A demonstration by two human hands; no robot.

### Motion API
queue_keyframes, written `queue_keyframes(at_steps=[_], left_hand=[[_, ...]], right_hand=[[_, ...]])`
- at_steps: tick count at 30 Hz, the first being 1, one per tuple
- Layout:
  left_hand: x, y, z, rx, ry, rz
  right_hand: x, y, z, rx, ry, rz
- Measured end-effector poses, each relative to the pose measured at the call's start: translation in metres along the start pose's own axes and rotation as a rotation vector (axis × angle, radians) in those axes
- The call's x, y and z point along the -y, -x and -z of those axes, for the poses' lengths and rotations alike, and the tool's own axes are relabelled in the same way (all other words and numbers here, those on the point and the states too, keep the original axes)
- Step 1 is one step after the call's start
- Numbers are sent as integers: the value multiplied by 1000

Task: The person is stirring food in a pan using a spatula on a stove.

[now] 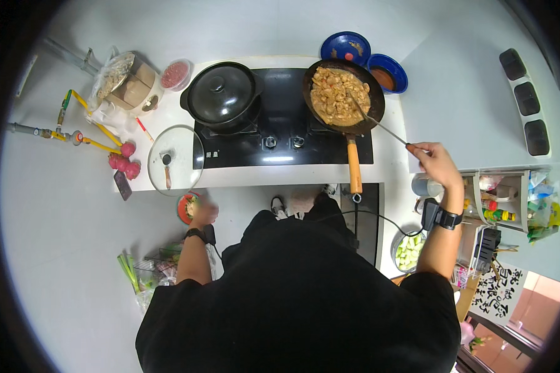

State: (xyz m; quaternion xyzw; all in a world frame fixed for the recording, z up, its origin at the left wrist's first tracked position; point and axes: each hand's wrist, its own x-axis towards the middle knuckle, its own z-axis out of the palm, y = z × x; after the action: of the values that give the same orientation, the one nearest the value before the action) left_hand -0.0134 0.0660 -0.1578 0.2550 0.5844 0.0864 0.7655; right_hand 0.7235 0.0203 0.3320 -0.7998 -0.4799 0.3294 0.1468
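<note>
My right hand [434, 161] grips the end of a long-handled metal cooking utensil [386, 129]. Its far end is sunk in browned, saucy chopped food [338, 95] in a dark wok [378, 105], which sits on the right burner. The wok's wooden handle [354, 163] points towards me. On the left, my left hand [205, 212] is blurred and overlaps the right side of a red bowl [182, 212] of chopped pale and green pieces. Whether its fingers hold the bowl or reach into it is unclear. The bowl appears beyond the counter's front edge.
A lidded black pot [221, 93] stands on the cooktop [280, 116]. A glass lid [184, 163] overhangs the counter edge by the dragon fruit [129, 169]. Blue bowls [394, 60] sit behind the wok. Cut green vegetable [409, 252] fills a bowl at right. A cable [382, 217] hangs from my right wrist.
</note>
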Motion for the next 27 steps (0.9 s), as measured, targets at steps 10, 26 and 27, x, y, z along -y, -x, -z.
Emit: queue_keyframes(at_steps=[10,26,27], left_hand=[[-12,11,-22,-3,-160,-38],[1,24,-43,-200,-277,-176],[6,17,-32,-166,-328,-227]], right_hand=[[79,-48,-3,-73,899,135],[-46,-229,55,-1,686,212],[-43,-235,51,22,670,278]])
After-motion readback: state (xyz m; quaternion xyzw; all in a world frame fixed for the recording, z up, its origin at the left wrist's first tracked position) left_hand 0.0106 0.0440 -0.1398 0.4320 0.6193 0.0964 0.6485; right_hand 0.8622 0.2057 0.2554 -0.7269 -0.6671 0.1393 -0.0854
